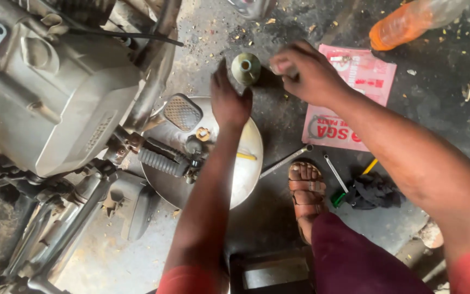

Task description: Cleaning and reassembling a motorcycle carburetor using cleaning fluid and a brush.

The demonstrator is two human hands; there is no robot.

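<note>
In the head view we see our left hand (228, 100) at upper centre, fingers closed on a small olive-green funnel-like part (246, 68). Our right hand (305, 71), just right of it, is curled shut; what it pinches we cannot tell. Below lies a metal pan (248, 163), beside the motorcycle engine (50, 98) at left.

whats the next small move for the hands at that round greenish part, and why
Probably close the left hand around the round part to steady it. That hand is right beside it at the pan edge, though whether it already grips is unclear, while the right hand, fingers curled, sits just to its other side.
</note>
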